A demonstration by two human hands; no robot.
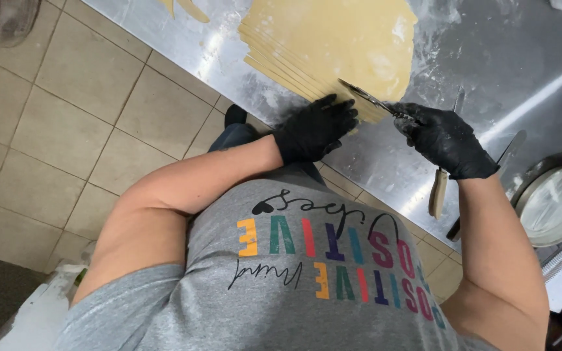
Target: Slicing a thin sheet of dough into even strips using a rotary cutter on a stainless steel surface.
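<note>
Two gloved hands at dough sheet (339,39) on steel tabletop (489,58). Left hand (313,128) spread flat, pressing near edge of cut strips. Right hand (447,140) clenched round cutter (372,99), blade at sheet's near corner. Step judged: slicing strips, several done. Next stroke wants parallel line, steady pressure. Knife (438,192) and round pan (557,201) crowd right; tabletop edge near body; open steel beyond dough.
</note>
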